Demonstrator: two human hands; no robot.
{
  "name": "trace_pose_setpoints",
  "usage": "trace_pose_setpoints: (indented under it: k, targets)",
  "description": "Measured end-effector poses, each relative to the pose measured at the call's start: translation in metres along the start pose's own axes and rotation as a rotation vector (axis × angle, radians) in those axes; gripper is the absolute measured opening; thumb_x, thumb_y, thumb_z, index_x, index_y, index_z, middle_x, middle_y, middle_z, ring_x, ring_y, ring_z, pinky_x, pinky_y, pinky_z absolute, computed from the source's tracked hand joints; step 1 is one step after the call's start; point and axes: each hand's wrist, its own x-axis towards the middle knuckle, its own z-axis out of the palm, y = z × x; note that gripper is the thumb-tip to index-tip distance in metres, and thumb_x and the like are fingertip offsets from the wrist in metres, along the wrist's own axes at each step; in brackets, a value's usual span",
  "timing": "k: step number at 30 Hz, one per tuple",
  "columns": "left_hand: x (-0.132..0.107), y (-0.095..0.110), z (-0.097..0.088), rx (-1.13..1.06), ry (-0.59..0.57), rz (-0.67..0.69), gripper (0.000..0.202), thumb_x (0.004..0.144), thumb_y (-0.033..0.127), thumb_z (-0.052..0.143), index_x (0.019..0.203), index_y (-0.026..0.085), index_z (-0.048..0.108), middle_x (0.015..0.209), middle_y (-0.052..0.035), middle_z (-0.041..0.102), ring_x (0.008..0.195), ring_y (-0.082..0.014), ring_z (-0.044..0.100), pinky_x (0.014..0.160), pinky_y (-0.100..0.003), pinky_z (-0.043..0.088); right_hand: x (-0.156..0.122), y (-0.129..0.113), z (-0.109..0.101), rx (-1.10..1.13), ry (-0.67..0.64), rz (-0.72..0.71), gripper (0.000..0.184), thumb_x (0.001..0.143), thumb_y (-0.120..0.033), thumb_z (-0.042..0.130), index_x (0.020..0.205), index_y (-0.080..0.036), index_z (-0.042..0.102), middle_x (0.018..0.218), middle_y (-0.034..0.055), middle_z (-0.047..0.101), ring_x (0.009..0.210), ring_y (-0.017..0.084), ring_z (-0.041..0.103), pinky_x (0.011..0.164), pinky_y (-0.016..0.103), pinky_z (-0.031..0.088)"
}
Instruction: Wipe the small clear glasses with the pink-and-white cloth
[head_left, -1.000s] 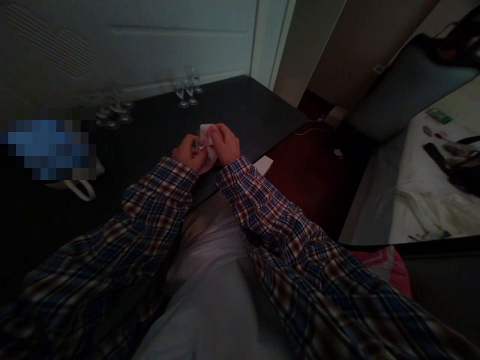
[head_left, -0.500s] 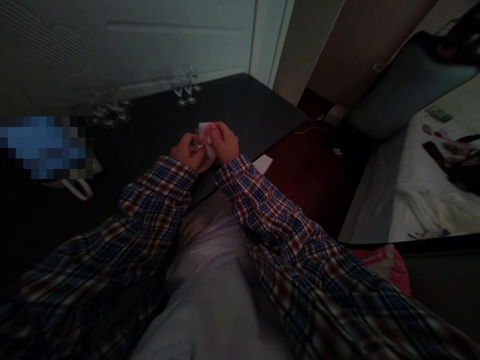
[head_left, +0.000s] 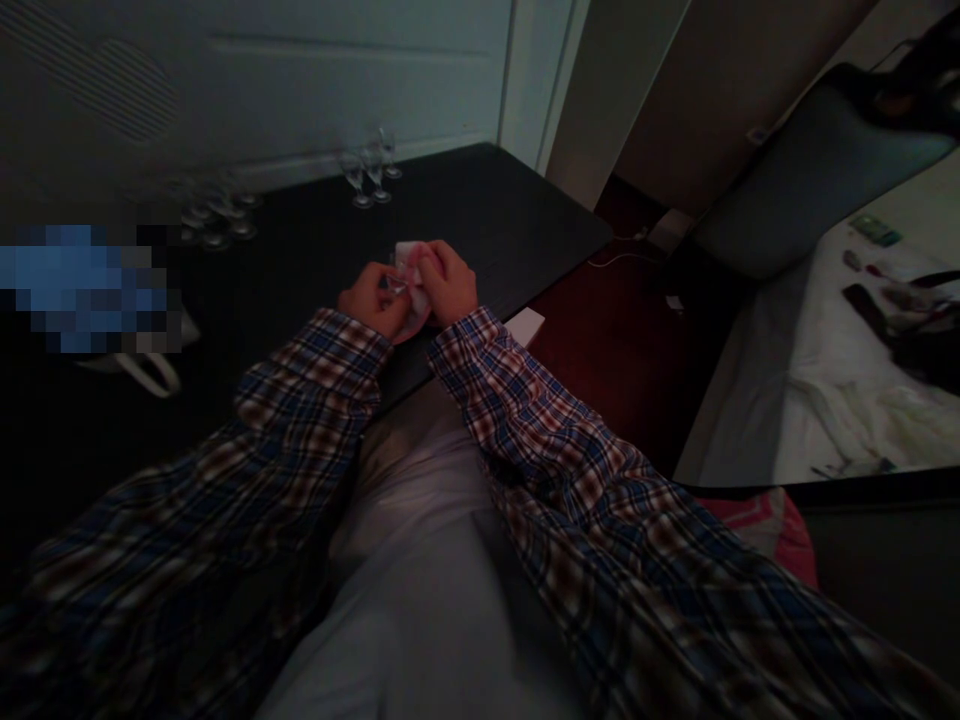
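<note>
Both of my hands are together over the near edge of the dark table (head_left: 487,215). My left hand (head_left: 369,302) is closed around a small clear glass (head_left: 395,284), most of which is hidden by fingers and fabric. A pink and white cloth (head_left: 409,250) is pinched in my right hand (head_left: 451,284) and pressed against the glass. Part of the cloth hangs below, between the two hands. Beyond them, a few small stemmed glasses (head_left: 361,185) stand upright at the back of the table.
Several more stemmed glasses (head_left: 217,220) are grouped at the back left. Nearer on the left lie a blurred-out blue item (head_left: 82,290) and a pale strap loop (head_left: 154,375). A white box-like object (head_left: 526,326) sits beyond the table's right edge. A mirror (head_left: 847,380) stands at the right.
My hands keep nearly the same hold on the glass and cloth, with only slight finger movement. The whole view has shifted a little.
</note>
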Motion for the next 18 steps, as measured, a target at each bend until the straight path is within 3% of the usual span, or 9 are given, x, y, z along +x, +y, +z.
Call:
trace_pose_setpoints:
  k: [8,18]
  targets:
    - [0.0008,-0.0015,0.002,-0.033,0.003,-0.007,0.036,0.077,0.032,0.056,0.111,0.018,0.057,0.084,-0.002,0.07,0.066,-0.0132,0.059,0.055,-0.02,0.041,0.0001,0.001,0.0002,-0.001,0.008,-0.011,0.026,0.092,-0.037,0.04,0.091,-0.018,0.057,0.083,0.0003,0.057,0.093,0.016,0.059,0.095,0.036,0.045]
    - [0.0017,0.0007,0.0005,-0.001,-0.013,-0.012,0.043,0.077,0.032,0.057,0.116,0.014,0.057,0.092,-0.0053,0.069,0.07,-0.0144,0.059,0.06,-0.021,0.043,0.0007,0.0011,0.0003,-0.007,-0.002,-0.001,0.025,0.092,-0.037,0.04,0.091,-0.018,0.056,0.085,0.0005,0.058,0.092,0.015,0.059,0.094,0.035,0.046]
